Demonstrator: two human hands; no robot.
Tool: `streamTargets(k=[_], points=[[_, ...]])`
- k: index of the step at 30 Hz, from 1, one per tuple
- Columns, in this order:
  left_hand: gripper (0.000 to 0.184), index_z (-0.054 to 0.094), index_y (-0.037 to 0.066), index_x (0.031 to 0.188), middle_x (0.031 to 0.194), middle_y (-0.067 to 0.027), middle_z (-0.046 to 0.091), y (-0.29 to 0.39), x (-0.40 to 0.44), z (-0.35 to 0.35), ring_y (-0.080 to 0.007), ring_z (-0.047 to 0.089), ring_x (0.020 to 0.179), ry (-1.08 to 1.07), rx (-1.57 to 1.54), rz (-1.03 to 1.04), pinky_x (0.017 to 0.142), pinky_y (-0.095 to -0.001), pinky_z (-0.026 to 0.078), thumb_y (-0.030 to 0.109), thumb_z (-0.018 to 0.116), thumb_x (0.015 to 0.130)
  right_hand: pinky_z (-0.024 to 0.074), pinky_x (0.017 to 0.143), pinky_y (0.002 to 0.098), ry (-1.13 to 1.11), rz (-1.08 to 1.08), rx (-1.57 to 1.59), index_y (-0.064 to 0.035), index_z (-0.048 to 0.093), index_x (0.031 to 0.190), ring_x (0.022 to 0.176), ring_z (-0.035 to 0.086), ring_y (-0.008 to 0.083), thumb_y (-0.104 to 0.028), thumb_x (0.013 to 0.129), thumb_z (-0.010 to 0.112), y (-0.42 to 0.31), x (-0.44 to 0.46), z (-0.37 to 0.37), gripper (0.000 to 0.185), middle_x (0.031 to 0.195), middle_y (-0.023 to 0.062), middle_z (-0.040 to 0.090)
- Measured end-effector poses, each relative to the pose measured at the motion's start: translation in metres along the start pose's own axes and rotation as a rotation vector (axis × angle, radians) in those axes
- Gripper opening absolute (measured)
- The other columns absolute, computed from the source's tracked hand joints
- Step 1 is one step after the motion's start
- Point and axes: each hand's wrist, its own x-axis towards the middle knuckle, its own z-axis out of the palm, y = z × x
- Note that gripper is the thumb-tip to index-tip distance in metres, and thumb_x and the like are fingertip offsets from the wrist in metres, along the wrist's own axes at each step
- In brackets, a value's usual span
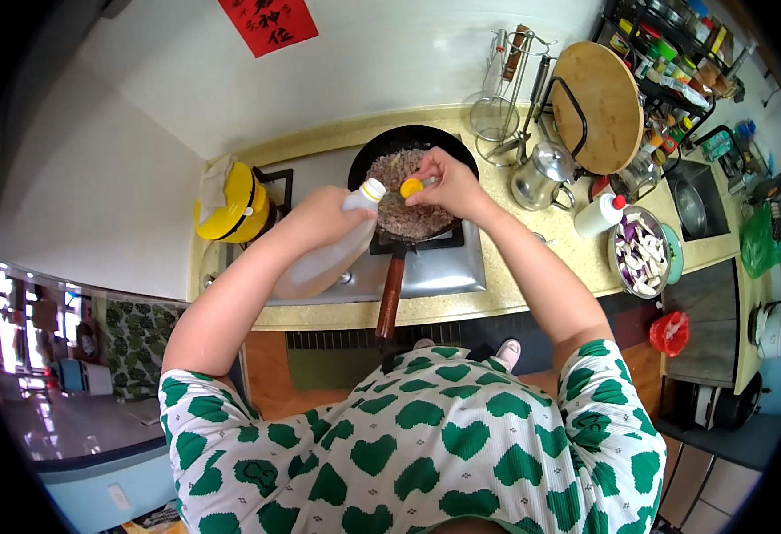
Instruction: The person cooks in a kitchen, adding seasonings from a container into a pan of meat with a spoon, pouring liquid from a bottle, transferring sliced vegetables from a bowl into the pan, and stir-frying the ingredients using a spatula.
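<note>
Closest to me, the person is wearing a white shirt point(417, 436) patterned with green hearts, and the pan's brown handle point(392, 289) is pointing back toward it. The left hand point(319, 216) is closing around a large translucent bottle point(324, 260), whose white neck with its yellow ring is leaning toward the pan. The right hand point(444, 185) is pinching a yellow cap point(411, 188) between its fingertips, just beside the bottle's neck and above the food. Beneath both, the black pan point(408, 135) is sitting on the steel stove point(444, 270), and crumbly, brownish-grey food point(417, 221) is covering its bottom.

To the left, a yellow pot point(220, 218) is standing with a pale cloth point(217, 184) draping over it. On the right of the worktop point(519, 280), a bowl point(619, 274) is holding cut purple-and-white pieces point(641, 256), a white bottle with a red top point(598, 216) is standing near it, and a steel pitcher point(540, 185) is shining beyond. Farther back, a round wooden board point(597, 109) is leaning beside a utensil rack point(500, 133), while red paper point(270, 22) is hanging on the wall.
</note>
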Motion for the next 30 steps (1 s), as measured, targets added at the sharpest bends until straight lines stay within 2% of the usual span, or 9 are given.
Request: streamTargets(k=[2,4,9,16,17,20,21,24,30], points=[[0.047,0.073,0.001,0.107,0.095,-0.0224,0.074,-0.002,-0.010,-0.003,-0.0367,0.072,0.087,0.014,-0.097,-0.051,0.081,-0.0431,0.055,0.044,0.070,0.091,0.0550,0.081,0.0312,0.005,-0.012,-0.167,-0.0065,0.051,0.098,0.090,0.068,0.0166,-0.007,0.065,0.095,0.012,0.008,-0.016,0.055,0.092,0.0078,0.070],[0.047,0.073,0.000,0.109,0.094,-0.0212,0.074,-0.005,-0.018,-0.005,-0.0337,0.073,0.086,0.027,-0.152,-0.067,0.080,-0.0415,0.055,0.044,0.070,0.092,0.0549,0.082,0.0334,-0.064,0.029,-0.428,-0.0059,0.051,0.098,0.090,0.068,0.0205,-0.009,0.064,0.094,-0.015,0.009,-0.030,0.055,0.092,0.0083,0.070],[0.047,0.072,-0.003,0.107,0.091,-0.0191,0.074,-0.024,-0.036,-0.004,-0.0290,0.072,0.082,0.116,-0.250,-0.035,0.077,-0.0380,0.056,0.042,0.070,0.093,0.0544,0.080,0.0401,-0.228,-0.010,-0.661,-0.0049,0.051,0.099,0.093,0.069,0.0339,-0.009,0.068,0.091,-0.031,0.025,-0.045,0.051,0.095,0.0147,0.070],[0.048,0.072,-0.003,0.106,0.090,-0.0167,0.074,-0.041,-0.058,-0.009,-0.0255,0.071,0.081,0.165,-0.290,-0.089,0.076,-0.0366,0.055,0.043,0.071,0.093,0.0529,0.079,0.0417,-0.394,-0.148,-0.862,-0.0067,0.053,0.101,0.091,0.069,0.0339,-0.007,0.066,0.090,-0.044,0.058,0.000,0.051,0.095,0.0132,0.070],[0.047,0.072,-0.003,0.106,0.090,-0.0166,0.074,-0.046,-0.060,-0.008,-0.0255,0.071,0.081,0.177,-0.291,-0.080,0.076,-0.0367,0.055,0.043,0.071,0.093,0.0520,0.078,0.0437,-0.422,-0.177,-0.924,-0.0080,0.054,0.100,0.090,0.068,0.0352,-0.010,0.077,0.081,-0.048,0.064,0.006,0.036,0.091,0.0141,0.068],[0.047,0.072,-0.003,0.105,0.090,-0.0165,0.074,-0.055,-0.064,-0.004,-0.0256,0.071,0.080,0.204,-0.315,-0.085,0.075,-0.0369,0.055,0.042,0.071,0.092,0.0517,0.076,0.0438,-0.352,0.102,-0.785,-0.0097,0.053,0.104,0.091,0.068,0.0354,-0.013,0.091,0.065,-0.075,0.081,0.034,0.018,0.090,0.0150,0.067],[0.047,0.072,-0.003,0.105,0.089,-0.0165,0.074,-0.057,-0.064,-0.004,-0.0257,0.071,0.079,0.211,-0.325,-0.090,0.075,-0.0370,0.055,0.042,0.071,0.092,0.0529,0.076,0.0435,-0.386,-0.093,-1.033,-0.0089,0.054,0.109,0.094,0.068,0.0352,-0.011,0.097,0.051,-0.072,0.090,0.039,0.013,0.092,0.0172,0.067],[0.048,0.072,-0.003,0.104,0.088,-0.0211,0.074,-0.060,-0.065,-0.002,-0.0328,0.073,0.081,0.221,-0.317,-0.080,0.076,-0.0396,0.055,0.044,0.071,0.092,0.0548,0.078,0.0439,-0.307,-0.493,-1.315,-0.0079,0.055,0.114,0.095,0.069,0.0343,-0.006,0.092,0.054,-0.044,0.125,0.040,0.022,0.096,0.0175,0.067],[0.049,0.072,-0.004,0.103,0.088,-0.0216,0.074,-0.056,-0.074,0.002,-0.0327,0.073,0.080,0.231,-0.361,-0.045,0.075,-0.0394,0.055,0.044,0.070,0.092,0.0564,0.082,0.0438,-0.359,-0.527,-1.584,-0.0072,0.057,0.114,0.096,0.068,0.0337,-0.006,0.088,0.057,-0.042,0.134,0.008,0.026,0.099,0.0151,0.065]])
